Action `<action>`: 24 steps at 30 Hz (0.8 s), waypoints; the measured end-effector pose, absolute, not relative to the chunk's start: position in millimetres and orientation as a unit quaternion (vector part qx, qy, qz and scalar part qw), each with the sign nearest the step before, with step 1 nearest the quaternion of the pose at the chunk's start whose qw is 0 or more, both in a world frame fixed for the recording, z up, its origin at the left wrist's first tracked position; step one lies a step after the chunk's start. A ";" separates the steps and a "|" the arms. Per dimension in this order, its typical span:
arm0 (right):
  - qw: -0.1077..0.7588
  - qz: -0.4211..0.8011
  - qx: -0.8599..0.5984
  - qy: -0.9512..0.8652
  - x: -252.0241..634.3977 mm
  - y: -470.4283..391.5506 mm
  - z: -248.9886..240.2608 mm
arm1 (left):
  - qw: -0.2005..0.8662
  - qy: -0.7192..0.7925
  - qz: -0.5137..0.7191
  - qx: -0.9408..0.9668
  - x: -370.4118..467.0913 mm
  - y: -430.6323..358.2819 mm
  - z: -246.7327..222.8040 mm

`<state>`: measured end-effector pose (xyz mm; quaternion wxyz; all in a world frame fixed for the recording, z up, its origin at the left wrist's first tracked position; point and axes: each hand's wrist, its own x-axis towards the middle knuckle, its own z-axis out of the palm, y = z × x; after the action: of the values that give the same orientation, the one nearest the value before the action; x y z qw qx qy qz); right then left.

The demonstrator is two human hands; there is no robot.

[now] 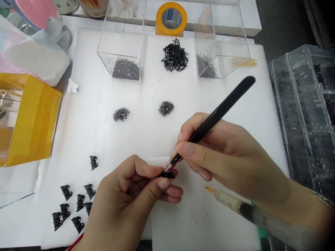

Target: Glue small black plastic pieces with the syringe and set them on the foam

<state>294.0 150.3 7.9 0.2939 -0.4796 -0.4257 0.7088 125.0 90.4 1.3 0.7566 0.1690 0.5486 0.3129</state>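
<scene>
My left hand [136,191] pinches a small black part [167,175] between thumb and fingers near the lower middle. Black tweezers [217,113] are held in my right hand [217,150], closed round their shaft. Their metal tip touches the top of the black part. At the lower left, several similar black pieces [80,202] lie on the white foam sheet [141,139]. Two small piles of tiny dark bits, one at the left [121,114] and one near the middle [166,108], lie beyond my hands.
Two clear boxes [120,54] [222,57] hold dark bits at the back. Between them sit black bent pieces [175,56] and orange tape [171,19]. An orange-tipped pen-like tool [232,204] lies under my right forearm. A clear compartment case [306,115] stands right, a yellow box [32,122] left.
</scene>
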 end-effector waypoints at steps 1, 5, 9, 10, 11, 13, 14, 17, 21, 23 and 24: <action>0.294 0.710 -0.478 -0.425 293.9 150.5 7.8 | 0.756 0.549 0.314 0.168 125.2 90.6 0.9; 0.286 0.715 -0.475 -0.425 293.4 150.1 9.1 | 0.751 0.556 0.316 0.165 124.9 91.1 0.9; 0.280 0.719 -0.473 -0.426 292.9 150.2 9.5 | 0.750 0.556 0.315 0.173 125.7 91.1 3.4; 0.279 0.720 -0.472 -0.426 292.9 150.5 9.3 | 0.746 0.560 0.318 0.172 126.5 91.2 3.8; 0.278 0.721 -0.471 -0.425 293.0 150.8 8.9 | 0.743 0.562 0.320 0.172 127.3 91.4 4.0; 0.278 0.722 -0.471 -0.425 293.5 151.3 8.4 | 0.741 0.565 0.319 0.173 128.5 91.9 4.1; 0.277 0.722 -0.471 -0.425 293.9 151.4 8.2 | 0.741 0.566 0.317 0.174 128.7 92.2 4.0; 0.271 0.723 -0.472 -0.426 294.9 151.3 8.4 | 0.742 0.566 0.314 0.173 128.0 93.0 3.9; 0.266 0.727 -0.470 -0.424 295.1 151.1 9.0 | 0.742 0.569 0.311 0.170 127.1 93.5 4.5; 0.265 0.729 -0.470 -0.421 295.1 151.1 9.4 | 0.739 0.572 0.312 0.170 127.7 93.5 4.5; 0.265 0.730 -0.469 -0.420 295.2 151.2 9.5 | 0.739 0.573 0.311 0.171 128.0 93.5 4.4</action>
<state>295.2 151.2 9.5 0.2654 -0.4688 -0.4203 0.7301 128.0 93.5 4.4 0.7385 0.1708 0.5731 0.3113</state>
